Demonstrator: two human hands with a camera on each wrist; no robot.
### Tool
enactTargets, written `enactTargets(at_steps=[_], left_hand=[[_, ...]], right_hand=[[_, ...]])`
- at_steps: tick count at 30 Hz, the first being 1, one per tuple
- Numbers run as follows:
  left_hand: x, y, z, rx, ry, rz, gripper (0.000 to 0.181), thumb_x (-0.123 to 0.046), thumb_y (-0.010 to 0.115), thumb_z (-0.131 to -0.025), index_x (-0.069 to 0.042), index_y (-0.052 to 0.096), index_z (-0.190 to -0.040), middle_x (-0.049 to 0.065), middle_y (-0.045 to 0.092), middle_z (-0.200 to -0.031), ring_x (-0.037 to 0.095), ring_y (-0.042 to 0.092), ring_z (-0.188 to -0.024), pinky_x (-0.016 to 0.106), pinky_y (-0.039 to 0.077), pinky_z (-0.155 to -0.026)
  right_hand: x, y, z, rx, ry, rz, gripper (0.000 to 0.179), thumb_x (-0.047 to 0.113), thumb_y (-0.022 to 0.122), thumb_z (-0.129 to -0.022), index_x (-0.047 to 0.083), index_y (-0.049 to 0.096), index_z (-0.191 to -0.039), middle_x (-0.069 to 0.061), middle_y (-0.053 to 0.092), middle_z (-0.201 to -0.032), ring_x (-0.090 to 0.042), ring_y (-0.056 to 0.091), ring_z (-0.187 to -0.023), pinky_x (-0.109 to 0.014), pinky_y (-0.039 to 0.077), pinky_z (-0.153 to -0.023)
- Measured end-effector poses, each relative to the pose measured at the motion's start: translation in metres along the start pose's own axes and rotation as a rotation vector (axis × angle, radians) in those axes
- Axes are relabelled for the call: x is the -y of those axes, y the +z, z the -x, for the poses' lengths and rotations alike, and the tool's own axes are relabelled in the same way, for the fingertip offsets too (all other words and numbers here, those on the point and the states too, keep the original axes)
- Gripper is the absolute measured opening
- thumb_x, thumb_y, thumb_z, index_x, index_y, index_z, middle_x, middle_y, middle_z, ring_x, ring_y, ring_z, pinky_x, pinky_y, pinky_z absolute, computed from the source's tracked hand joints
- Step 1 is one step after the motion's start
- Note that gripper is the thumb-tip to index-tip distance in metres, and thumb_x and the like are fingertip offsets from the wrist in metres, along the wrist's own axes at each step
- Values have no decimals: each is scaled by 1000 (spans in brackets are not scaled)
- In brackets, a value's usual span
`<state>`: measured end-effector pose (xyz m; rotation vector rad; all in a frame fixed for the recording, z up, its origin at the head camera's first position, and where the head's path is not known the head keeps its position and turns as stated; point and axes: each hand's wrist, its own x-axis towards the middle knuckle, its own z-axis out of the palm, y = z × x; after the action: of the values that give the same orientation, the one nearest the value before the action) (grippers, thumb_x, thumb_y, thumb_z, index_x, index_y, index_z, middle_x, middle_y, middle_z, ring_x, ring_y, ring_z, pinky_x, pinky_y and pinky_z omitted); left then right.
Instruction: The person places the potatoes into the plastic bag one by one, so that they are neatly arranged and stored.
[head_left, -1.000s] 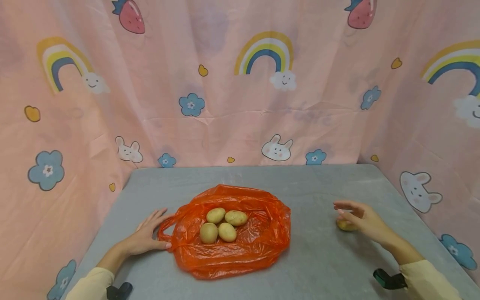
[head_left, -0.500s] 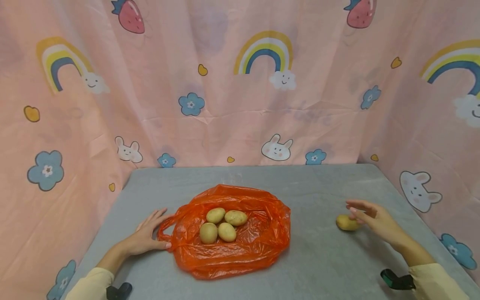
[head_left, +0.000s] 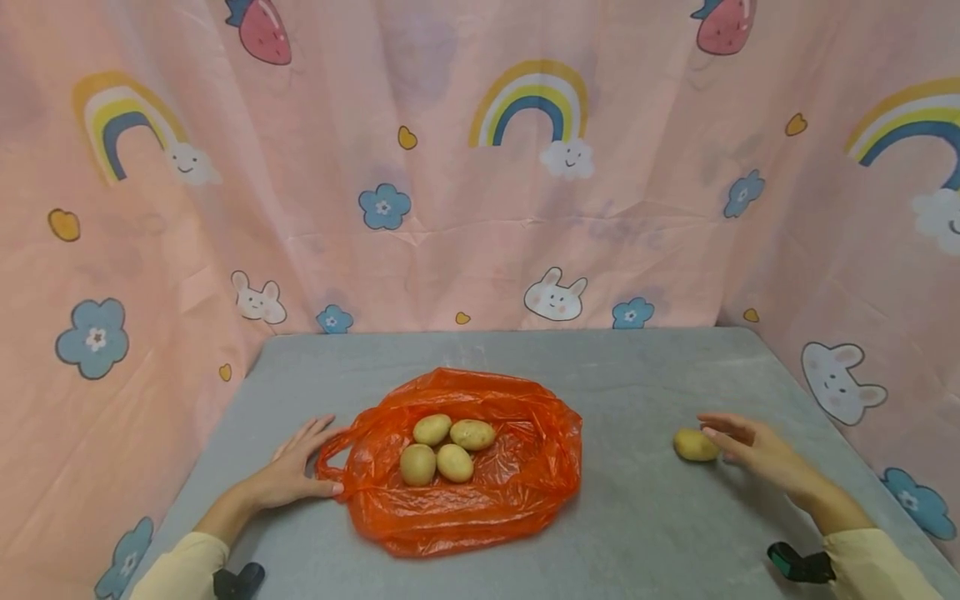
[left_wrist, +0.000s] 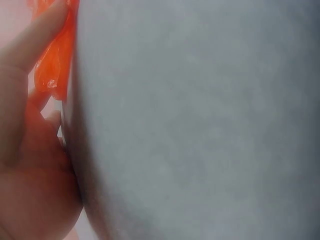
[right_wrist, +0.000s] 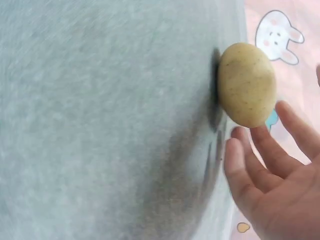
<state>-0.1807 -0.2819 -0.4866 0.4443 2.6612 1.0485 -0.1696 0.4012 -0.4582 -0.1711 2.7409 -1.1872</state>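
An orange-red plastic bag (head_left: pixel 442 525) lies spread on the grey table, its mouth wide. Several potatoes (head_left: pixel 455 463) sit inside it in a cluster. My left hand (head_left: pixel 285 479) rests at the bag's left end with fingers and thumb spread, touching the handle loop (head_left: pixel 330 467). In the left wrist view, the thumb lies over the orange plastic (left_wrist: pixel 55 65). A single potato (head_left: pixel 695 445) lies on the table far to the right of the bag. My right hand (head_left: pixel 765 454) hovers just right of it with loosely bent fingers (right_wrist: pixel 272 150); whether a fingertip touches it I cannot tell.
The grey table (head_left: pixel 615 508) runs back to a pink patterned curtain (head_left: pixel 450 267), which also hangs along both sides. Dark wrist devices (head_left: pixel 801 564) sit under the cuffs of my pale yellow sleeves (head_left: pixel 877 567).
My right hand has moved to the right, off the single potato, which it partly covered a second ago and which now shows fully. My left hand and the bag have stayed in place.
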Motion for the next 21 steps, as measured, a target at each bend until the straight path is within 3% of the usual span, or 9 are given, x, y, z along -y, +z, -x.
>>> enactTargets(at_steps=[1, 3, 10, 14, 21], left_hand=[[-1, 0, 0, 1, -2, 0, 88, -42, 82, -79, -17, 43, -153, 22, 14, -169, 54, 0, -152, 82, 0, -109], [-2, -1, -1, 4, -4, 2, 87, -42, 82, -79, -18, 43, -153, 22, 14, -169, 54, -1, -153, 82, -1, -109], [-2, -2, -1, 8, -4, 4, 87, -43, 82, -79, -18, 43, -154, 21, 14, -169, 53, -2, -153, 82, -2, -109], [0, -1, 0, 8, 0, 3, 88, -42, 82, -80, -18, 42, -154, 21, 14, -169, 54, -1, -152, 82, -2, -109], [1, 0, 1, 5, 4, 6, 88, -42, 82, -80, -17, 42, -154, 22, 14, -169, 54, 0, -152, 82, -2, -109]], right_hand=[[0, 1, 0, 23, 8, 6, 53, 32, 50, -107, -5, 48, -146, -25, 59, -141, 22, 50, -98, -23, 57, -76], [0, 2, 0, 55, 13, 16, 54, 32, 51, -107, -5, 47, -146, -31, 55, -143, 22, 49, -98, -22, 56, -76], [-8, 7, -4, 16, -151, 89, 45, 17, 67, -98, -9, 58, -134, -29, 63, -130, 17, 55, -99, -13, 51, -78], [-11, 11, -7, -5, -222, 106, 45, 11, 74, -91, -12, 61, -127, -28, 66, -123, 10, 60, -93, -15, 52, -74], [-7, 13, -11, 19, -177, 110, 46, 9, 73, -91, -13, 59, -129, -34, 64, -125, 12, 58, -88, -18, 53, -73]])
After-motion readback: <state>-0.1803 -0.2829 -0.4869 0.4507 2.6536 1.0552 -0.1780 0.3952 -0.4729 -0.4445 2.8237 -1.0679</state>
